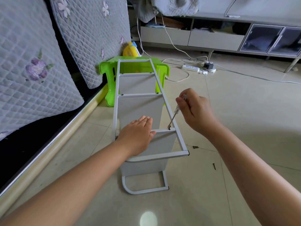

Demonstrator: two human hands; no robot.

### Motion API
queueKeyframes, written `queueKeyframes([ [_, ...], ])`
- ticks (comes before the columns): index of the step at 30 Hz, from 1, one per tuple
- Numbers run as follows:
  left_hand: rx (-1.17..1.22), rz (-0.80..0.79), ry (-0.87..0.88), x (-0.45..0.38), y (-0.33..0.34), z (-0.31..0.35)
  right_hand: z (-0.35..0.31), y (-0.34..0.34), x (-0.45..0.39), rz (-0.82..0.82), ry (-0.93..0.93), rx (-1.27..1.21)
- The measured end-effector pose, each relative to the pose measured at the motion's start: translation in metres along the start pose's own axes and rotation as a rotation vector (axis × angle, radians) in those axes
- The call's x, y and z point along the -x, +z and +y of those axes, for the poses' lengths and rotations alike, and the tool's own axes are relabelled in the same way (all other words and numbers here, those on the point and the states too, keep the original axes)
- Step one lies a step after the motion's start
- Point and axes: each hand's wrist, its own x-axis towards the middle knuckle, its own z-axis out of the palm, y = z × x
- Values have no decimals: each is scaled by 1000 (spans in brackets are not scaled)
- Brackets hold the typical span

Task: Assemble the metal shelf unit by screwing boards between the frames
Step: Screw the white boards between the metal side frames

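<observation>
Two hands work at the white metal shelf unit [143, 115], which lies on its side on the tiled floor [236, 103]. The right hand's [197, 111] fingers [180, 101] are curled round the clear handle of a screwdriver [175, 114], whose slanted tip sits on a dark screw [169, 128] at the right end of the frame's near crossbar [164, 131]. The left hand [136, 136] lies flat with its fingers straight and close together, holding nothing, palm pressed on the left part of that crossbar and the board under it.

The unit's upper frame is a ladder of thin square tubes, white with small black end caps. Pale grey boards stand on edge beneath each crossbar, and a rounded lower frame shows at the near end. Its far end leans against a green plastic stool [107, 69]. Right of the unit, two loose screws [195, 146] lie on the floor. Left of it stands a bed with quilted floral covers [32, 62].
</observation>
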Motion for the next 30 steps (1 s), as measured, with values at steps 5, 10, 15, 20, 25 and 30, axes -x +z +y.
queueKeyframes([
  [5, -8, 0, 6, 1, 1, 0, -3, -5, -2, -3, -2, 3],
  [10, -3, 7, 4, 1, -1, 1, -1, -7, -1, -39, 42, -1],
  [15, 4, 2, 5, 1, 0, 1, -5, -9, -4, -54, 33, 24],
  [20, -2, 8, 16, 1, 0, 0, -8, -12, -8, -90, 19, 30],
  [25, -15, -4, 33, 2, 1, -1, -18, -28, -24, -312, 95, 224],
  [30, -60, -13, 47, 2, 1, -3, -26, -30, -30, -389, 133, 368],
])
